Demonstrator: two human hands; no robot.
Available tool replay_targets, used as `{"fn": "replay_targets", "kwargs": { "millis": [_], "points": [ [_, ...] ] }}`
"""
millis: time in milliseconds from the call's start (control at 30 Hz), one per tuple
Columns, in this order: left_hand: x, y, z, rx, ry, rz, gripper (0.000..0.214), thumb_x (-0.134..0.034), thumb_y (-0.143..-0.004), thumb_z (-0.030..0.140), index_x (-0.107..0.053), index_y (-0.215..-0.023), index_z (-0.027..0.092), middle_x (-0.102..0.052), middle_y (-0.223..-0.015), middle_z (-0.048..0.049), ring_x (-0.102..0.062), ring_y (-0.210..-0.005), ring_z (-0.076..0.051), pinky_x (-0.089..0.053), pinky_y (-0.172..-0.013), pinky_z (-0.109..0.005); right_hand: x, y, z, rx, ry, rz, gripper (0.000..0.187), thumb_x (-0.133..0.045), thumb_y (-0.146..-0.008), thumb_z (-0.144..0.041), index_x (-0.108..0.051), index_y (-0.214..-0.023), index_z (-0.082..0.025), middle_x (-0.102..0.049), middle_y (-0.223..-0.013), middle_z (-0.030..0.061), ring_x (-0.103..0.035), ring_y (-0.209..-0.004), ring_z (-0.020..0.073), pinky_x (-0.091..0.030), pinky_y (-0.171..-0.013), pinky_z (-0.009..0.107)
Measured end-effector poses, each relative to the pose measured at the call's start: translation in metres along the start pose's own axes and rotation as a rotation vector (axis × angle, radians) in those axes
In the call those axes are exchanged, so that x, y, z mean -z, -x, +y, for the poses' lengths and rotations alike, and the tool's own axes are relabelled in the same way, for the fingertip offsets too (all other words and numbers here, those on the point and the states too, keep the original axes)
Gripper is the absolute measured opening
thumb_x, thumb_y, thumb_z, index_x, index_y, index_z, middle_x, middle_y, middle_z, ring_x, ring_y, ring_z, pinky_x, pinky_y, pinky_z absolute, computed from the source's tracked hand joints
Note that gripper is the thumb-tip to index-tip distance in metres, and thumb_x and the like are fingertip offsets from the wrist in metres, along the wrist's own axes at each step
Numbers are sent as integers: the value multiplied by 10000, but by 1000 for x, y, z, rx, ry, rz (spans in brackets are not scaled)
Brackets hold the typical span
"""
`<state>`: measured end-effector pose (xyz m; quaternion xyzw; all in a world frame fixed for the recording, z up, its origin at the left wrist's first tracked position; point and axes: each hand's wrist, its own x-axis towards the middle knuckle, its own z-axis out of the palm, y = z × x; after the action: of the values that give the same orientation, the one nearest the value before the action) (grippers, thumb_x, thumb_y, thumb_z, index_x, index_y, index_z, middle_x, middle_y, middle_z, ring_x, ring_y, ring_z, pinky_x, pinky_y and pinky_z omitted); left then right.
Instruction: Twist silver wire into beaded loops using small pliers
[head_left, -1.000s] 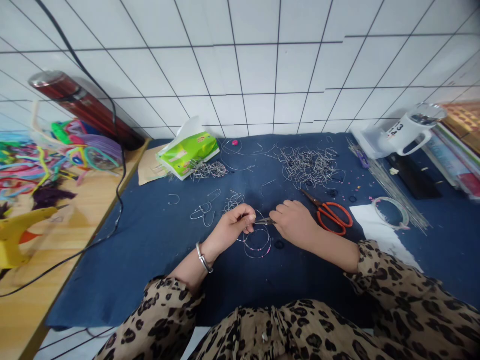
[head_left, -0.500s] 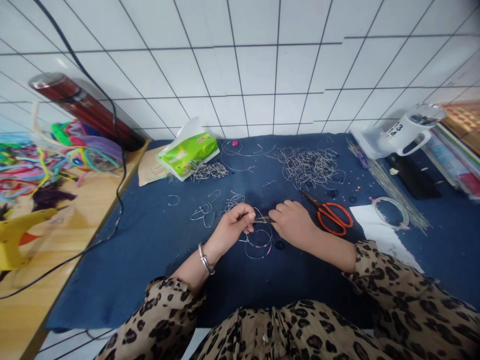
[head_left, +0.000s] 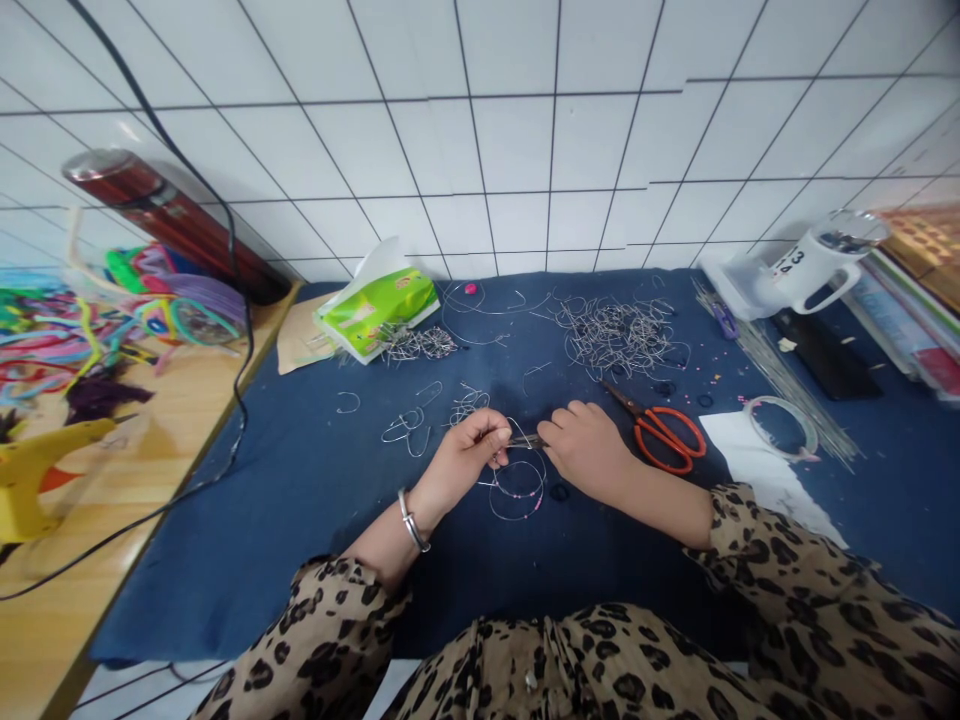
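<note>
My left hand is closed in a pinch on a thin silvery wire. Round loops of the wire, strung with small pink beads, hang just under the fingertips over the blue cloth. Facing it, my right hand is wrapped around what looks like a pair of pliers; only the slim metal jaws show, pointing left to the wire at my left fingertips. The handles are hidden in my palm. Orange-handled scissors lie just right of my right hand. Bent wire pieces lie behind my left hand.
A tangled heap of wire pieces lies at the back, near a green tissue pack. At right are a wire coil, white paper, straight wires and a white mug. A black cable crosses the left side.
Almost nothing differs. Both hands keep their grip and place, and the pliers' jaws have shifted only very slightly at the wire.
</note>
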<state>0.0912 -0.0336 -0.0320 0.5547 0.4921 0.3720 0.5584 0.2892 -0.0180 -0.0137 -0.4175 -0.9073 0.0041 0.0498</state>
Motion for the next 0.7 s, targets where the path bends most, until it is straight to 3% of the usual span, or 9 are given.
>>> {"fn": "replay_targets", "kwargs": {
  "millis": [700],
  "points": [
    [-8, 2, -1, -16, -18, 90, 158, -492, -861, 319, -518, -808, 172, -515, -591, 27, -468, -528, -85, -390, -510, -197, -2, 0, -1, -38, -3, -43, 165, -423, -868, -191, -585, -842, -177, -589, -811, 57, -436, -807, 202, -253, -666, 328]
  ]
}}
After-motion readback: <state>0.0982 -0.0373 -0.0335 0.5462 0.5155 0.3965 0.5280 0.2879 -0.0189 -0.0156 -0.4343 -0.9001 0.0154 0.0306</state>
